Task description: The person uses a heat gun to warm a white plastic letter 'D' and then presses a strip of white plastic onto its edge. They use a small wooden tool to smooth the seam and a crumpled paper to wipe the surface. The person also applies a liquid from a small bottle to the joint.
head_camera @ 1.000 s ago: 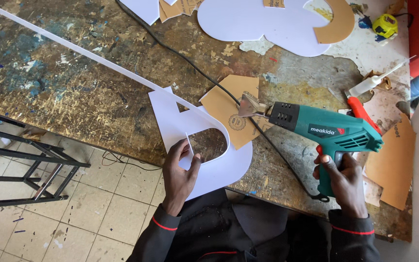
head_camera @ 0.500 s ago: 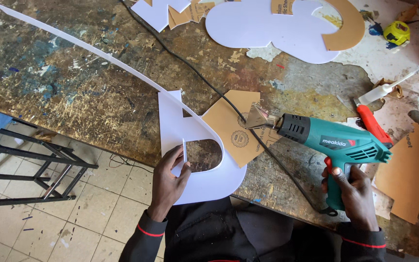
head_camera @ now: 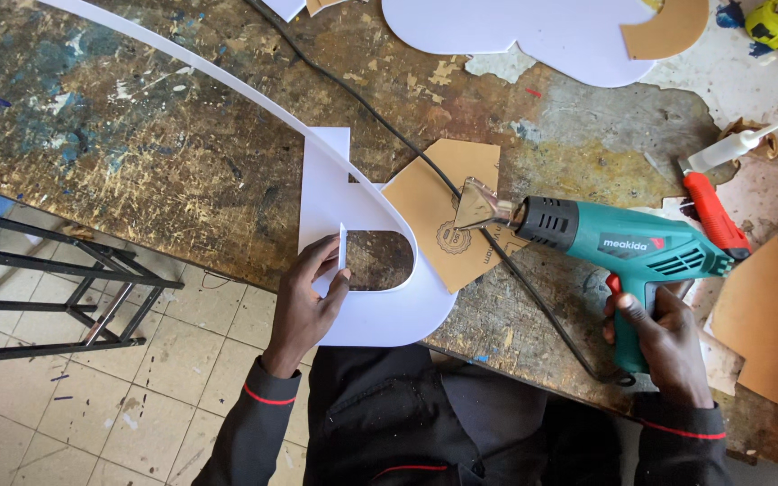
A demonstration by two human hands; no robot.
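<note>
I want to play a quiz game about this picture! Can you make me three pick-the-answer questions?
1. Where does the heat gun's nozzle point?
A. at the floor
B. toward the white letter cutout
C. at the tape measure

2. What colour is the heat gun's body?
A. teal
B. yellow
C. pink

3. What is the left hand doing?
A. resting flat on the workbench
B. pinching a white strip
C. holding the red utility knife

Answers: B, its metal tip faces left; A, the casing is teal; B, fingers grip the strip's end while the right hand holds the gun.

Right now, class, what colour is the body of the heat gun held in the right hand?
Teal green heat gun, black nozzle collar; head view.
</note>
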